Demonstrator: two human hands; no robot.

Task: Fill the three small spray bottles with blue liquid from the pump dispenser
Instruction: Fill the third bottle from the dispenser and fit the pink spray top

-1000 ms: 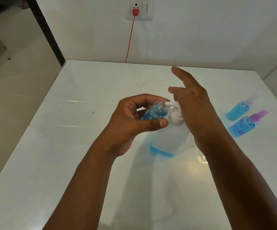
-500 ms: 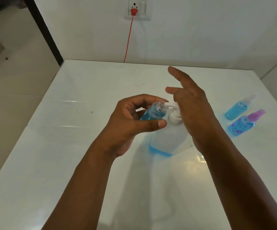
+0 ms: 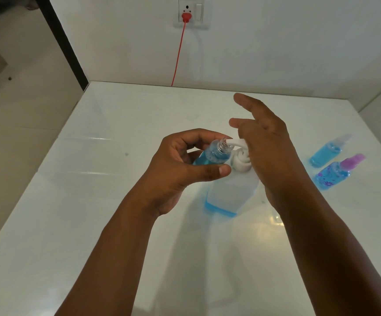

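Note:
My left hand grips an uncapped small spray bottle, tilted, partly filled with blue liquid. Its open neck meets the white spout of the pump dispenser, a frosted bottle with a thin layer of blue liquid at its base. My right hand rests with straight fingers on the pump head, palm over it. Two more small bottles lie on the white table at the right: one with a clear cap and one with a purple cap, both holding blue liquid.
A red cable runs from a wall socket down behind the table's far edge. A wall stands close behind the table, and a white ledge rises at the far right. The floor drops away left of the table.
Nearly nothing differs. Both hands hold the same pose at the pump, with only a slight shift of the camera view.

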